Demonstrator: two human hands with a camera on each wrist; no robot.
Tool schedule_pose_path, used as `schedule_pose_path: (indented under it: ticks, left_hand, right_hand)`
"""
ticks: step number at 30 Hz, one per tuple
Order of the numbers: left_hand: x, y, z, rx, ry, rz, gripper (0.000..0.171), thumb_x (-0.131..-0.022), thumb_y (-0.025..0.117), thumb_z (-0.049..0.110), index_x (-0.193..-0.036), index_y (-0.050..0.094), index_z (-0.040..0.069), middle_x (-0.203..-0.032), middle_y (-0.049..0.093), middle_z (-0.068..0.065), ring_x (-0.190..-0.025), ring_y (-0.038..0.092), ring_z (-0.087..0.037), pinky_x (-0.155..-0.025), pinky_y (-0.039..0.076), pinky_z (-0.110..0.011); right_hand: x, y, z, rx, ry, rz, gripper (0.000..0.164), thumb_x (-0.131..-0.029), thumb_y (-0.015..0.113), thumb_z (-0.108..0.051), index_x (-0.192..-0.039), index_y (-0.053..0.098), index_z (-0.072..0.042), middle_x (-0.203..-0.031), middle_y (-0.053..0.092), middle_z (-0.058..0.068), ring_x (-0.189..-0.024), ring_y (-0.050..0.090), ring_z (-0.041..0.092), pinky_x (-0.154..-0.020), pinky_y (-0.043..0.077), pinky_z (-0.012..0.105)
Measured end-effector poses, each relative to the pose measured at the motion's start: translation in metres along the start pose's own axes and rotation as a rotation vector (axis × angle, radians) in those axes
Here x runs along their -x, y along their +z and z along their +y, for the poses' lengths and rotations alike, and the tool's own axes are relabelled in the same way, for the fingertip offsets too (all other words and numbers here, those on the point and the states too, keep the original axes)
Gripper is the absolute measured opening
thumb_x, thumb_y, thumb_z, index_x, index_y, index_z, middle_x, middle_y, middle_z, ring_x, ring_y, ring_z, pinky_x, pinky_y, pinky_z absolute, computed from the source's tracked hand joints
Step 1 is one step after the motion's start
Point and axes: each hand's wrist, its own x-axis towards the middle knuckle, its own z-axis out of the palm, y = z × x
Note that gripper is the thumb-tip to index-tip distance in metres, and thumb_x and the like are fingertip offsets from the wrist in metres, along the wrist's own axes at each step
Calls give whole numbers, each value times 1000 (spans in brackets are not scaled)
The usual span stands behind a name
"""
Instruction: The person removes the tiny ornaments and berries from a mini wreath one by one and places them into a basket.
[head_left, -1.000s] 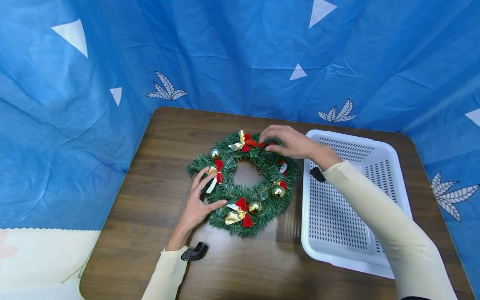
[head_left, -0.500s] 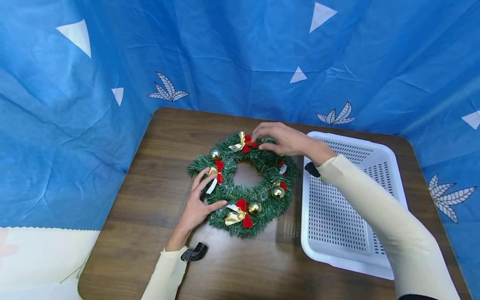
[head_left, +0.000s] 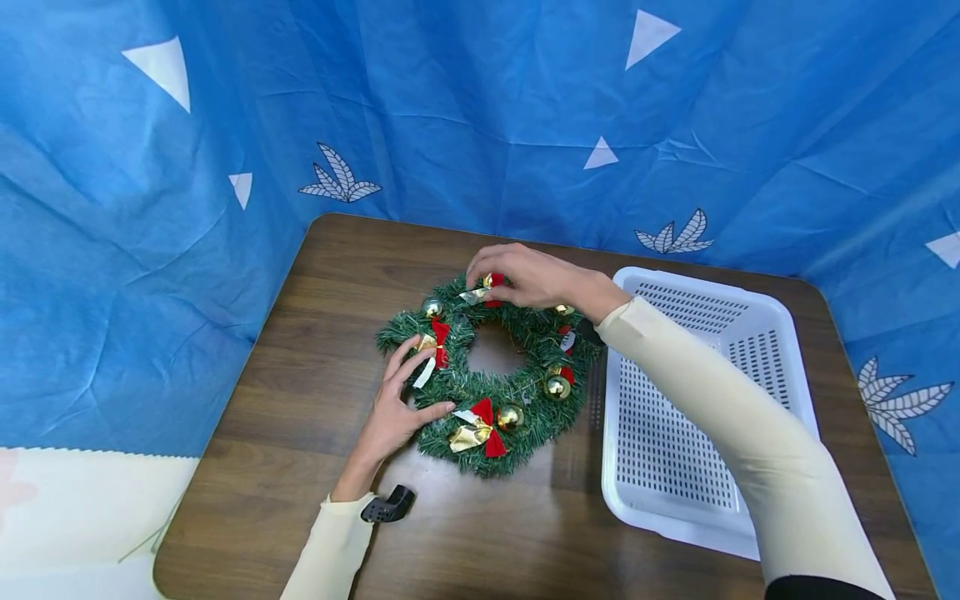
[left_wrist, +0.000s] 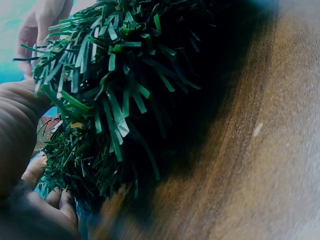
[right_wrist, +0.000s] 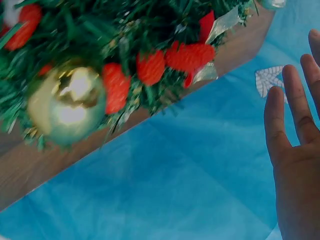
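Note:
A green Christmas wreath (head_left: pixel 480 383) with red-and-gold bows and shiny balls lies on the table. My left hand (head_left: pixel 390 417) holds its near left edge, thumb and fingers spread around the greenery. Between them, in the head view, is a red-and-gold bow (head_left: pixel 437 344). My right hand (head_left: pixel 525 279) is over the wreath's far side, beside the far bow (head_left: pixel 491 290) and partly hiding it. In the right wrist view its fingers (right_wrist: pixel 299 100) extend with nothing between them. That view also shows a gold ball (right_wrist: pixel 67 102) and red berry-like pieces (right_wrist: pixel 150 67).
A white perforated plastic basket (head_left: pixel 675 417) stands on the right of the wooden table (head_left: pixel 285 375), partly under my right forearm. A blue patterned curtain (head_left: pixel 450 125) hangs behind the table and along its sides.
My right hand has moved left along the wreath's far side, from the red berry-like pieces to the far bow. My left hand and the wreath stay in place.

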Motion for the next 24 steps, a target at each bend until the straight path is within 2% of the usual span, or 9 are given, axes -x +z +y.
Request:
schedule_pose_path:
  ticks: [15, 24]
  left_hand:
    - [-1, 1, -3, -11, -1, 0, 75, -72, 81, 35, -138, 45, 34, -154, 16, 16, -144, 11, -16, -106, 24, -62]
    - [0, 0, -4, -15, 19, 2, 76, -72, 81, 33, -139, 45, 30, -155, 17, 13, -145, 12, -17, -106, 23, -63]
  right_hand:
    - [-39, 21, -8, -109, -59, -10, 21, -92, 59, -11, -112, 66, -13, -119, 59, -4, -111, 55, 11, -98, 44, 36]
    - [-54, 33, -11, -132, -40, -36, 20, -91, 60, -10, -109, 67, -14, -117, 58, -7, -111, 55, 14, -99, 44, 34]
